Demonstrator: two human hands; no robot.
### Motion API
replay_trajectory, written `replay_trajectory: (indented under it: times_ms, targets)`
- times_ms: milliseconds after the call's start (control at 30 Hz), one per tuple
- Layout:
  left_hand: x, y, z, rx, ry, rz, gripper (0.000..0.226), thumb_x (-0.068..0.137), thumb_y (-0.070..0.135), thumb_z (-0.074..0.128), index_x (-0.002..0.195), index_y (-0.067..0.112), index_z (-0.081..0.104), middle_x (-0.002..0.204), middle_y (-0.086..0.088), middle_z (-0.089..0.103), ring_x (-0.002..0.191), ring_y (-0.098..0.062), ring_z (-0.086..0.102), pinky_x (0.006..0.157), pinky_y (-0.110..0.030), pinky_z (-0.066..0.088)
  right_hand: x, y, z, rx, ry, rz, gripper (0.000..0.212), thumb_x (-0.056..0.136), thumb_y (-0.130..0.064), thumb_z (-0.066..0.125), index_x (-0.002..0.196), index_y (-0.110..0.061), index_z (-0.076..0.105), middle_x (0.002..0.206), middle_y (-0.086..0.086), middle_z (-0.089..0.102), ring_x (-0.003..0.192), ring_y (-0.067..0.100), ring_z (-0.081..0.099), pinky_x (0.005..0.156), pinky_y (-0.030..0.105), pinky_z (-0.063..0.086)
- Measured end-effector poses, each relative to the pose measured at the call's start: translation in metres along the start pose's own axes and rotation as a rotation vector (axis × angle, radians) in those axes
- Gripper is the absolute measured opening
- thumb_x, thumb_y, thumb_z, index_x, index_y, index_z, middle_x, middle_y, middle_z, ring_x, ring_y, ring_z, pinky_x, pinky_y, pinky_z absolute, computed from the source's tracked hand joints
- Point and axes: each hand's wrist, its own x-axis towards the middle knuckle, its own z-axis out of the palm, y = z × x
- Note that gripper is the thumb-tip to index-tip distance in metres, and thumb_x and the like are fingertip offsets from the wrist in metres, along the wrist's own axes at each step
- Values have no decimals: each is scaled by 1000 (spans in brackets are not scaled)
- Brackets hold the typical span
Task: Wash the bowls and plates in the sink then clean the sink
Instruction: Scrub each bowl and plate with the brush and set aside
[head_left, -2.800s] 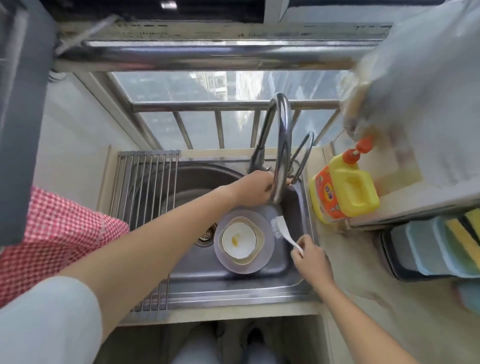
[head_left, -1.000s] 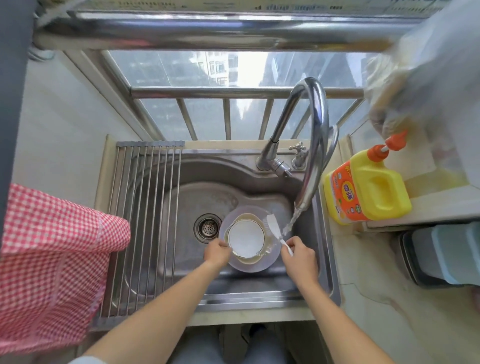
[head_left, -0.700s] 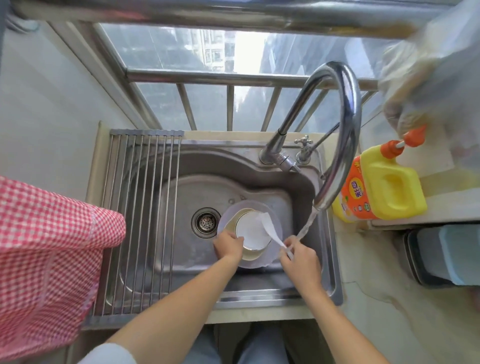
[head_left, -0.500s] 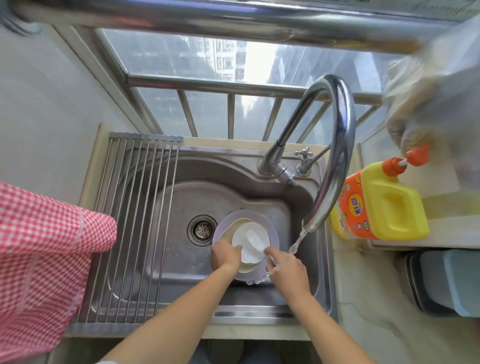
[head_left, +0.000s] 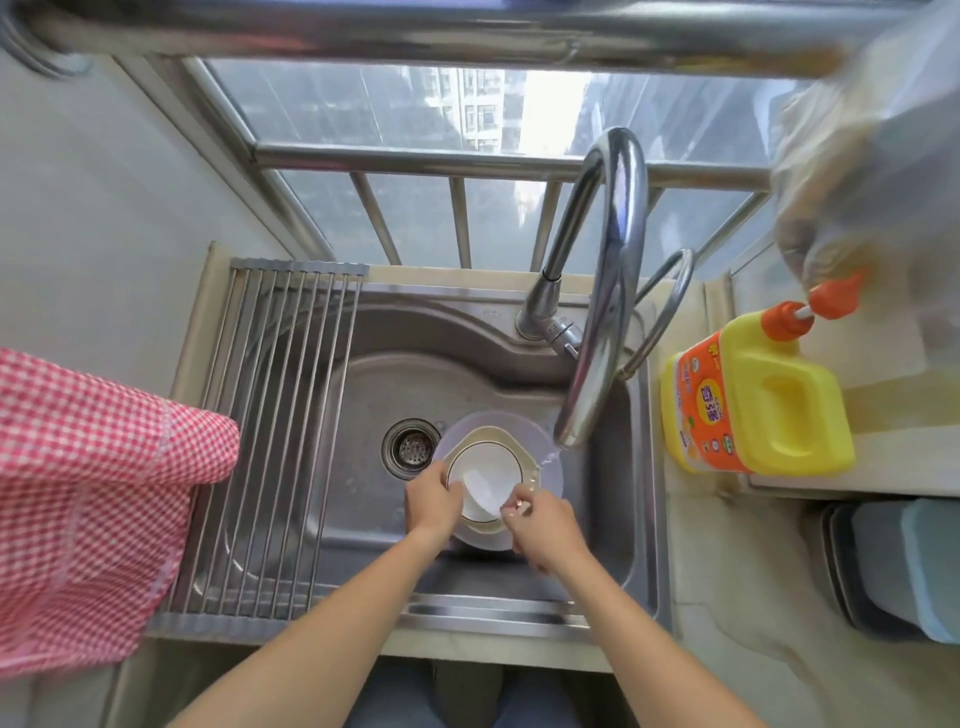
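Sink (head_left: 519, 384) first, since it fills most of what I see: a steel basin under a barred window, with a roll-up drying rack (head_left: 275, 441) laid over its left part and a drain (head_left: 410, 448) near the middle. Next in size, a red checked cloth (head_left: 88, 499) hangs at the far left, and a yellow detergent jug (head_left: 758, 405) stands on the counter to the right. The curved faucet (head_left: 602, 291) arches over the basin, and a thin stream runs from its spout onto the right edge of the dishes.

Those dishes sit just right of the drain: a pale plate (head_left: 550, 467) at the bottom, a cream bowl (head_left: 488, 436) on it, and a small white bowl (head_left: 483, 467) nested on top. My left hand (head_left: 431, 499) grips the near-left rim of the white bowl, thumb over the edge. My right hand (head_left: 545, 525) is curled round the handle of a white brush (head_left: 480, 488), whose head lies inside that bowl.

I judge the step to be scrubbing the top bowl. To do it well I would hold the rim firmly so the stack does not slide, sweep the brush in circles across the base and up the wall, and tilt the bowl toward the stream so loosened residue rinses away rather than pooling in the dishes below.
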Motion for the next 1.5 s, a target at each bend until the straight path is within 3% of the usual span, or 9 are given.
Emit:
replay_trajectory:
  times_ms: [133,267,400,567,800,1033,1167,1267,1500]
  targets:
    - [5,-12,-4,75,-129,44,5,80,6,54,77,10,55,73,-7,59,75,-31,51,66,-33,40,16,7,-19,-455,101,-98,12,91,-27,56,94,-27,67,88,2,72,85,32,68,69,34,51]
    - [10,-13,-7,85,-194,51,13,78,8,55,87,8,64,80,-10,66,82,-33,59,75,-36,49,8,6,-22,-922,270,-352,37,58,-10,88,87,-22,69,62,2,62,52,29,64,43,31,37]
    - [15,-4,-6,110,-174,86,3,77,6,54,78,5,56,68,-5,53,71,-30,47,65,-34,39,-4,4,3,-518,82,-127,18,90,-11,52,101,-23,58,95,6,67,88,35,64,64,35,41]
    - [17,-9,-1,112,-236,40,10,78,8,53,83,11,61,81,-8,64,83,-34,58,74,-34,47,5,1,3,107,16,115,12,85,-20,58,81,-23,68,77,-1,67,81,26,65,69,32,54]
    - [26,-22,-2,-14,-290,-15,24,71,15,52,88,15,68,83,-3,66,88,-31,66,77,-46,61,-4,11,9,-790,222,-281,30,87,-4,57,108,-23,49,83,5,58,69,37,56,57,37,33]
    - [16,-14,-4,67,-195,93,30,83,1,53,64,21,40,69,-8,48,76,-31,45,66,-31,32,4,4,21,-99,77,-7,11,88,-21,52,90,-22,62,88,2,69,84,27,60,57,31,39]
    - [22,-11,-5,83,-231,142,17,85,3,53,84,18,60,78,-1,56,81,-27,51,70,-28,36,14,16,15,-619,270,-226,19,87,-15,63,100,-25,54,78,4,62,67,37,59,54,34,33]
    - [26,-9,-6,94,-169,194,27,84,2,53,67,17,39,66,-1,46,71,-28,42,62,-34,29,8,19,9,-895,219,-293,43,73,-7,76,106,-25,56,72,0,57,57,31,61,49,34,29]
    - [20,-10,2,87,-64,257,24,88,4,51,73,16,37,68,-2,45,68,-28,41,61,-36,34,14,1,12,66,-9,64,11,85,-18,54,78,-23,61,81,0,67,75,26,61,58,30,51]
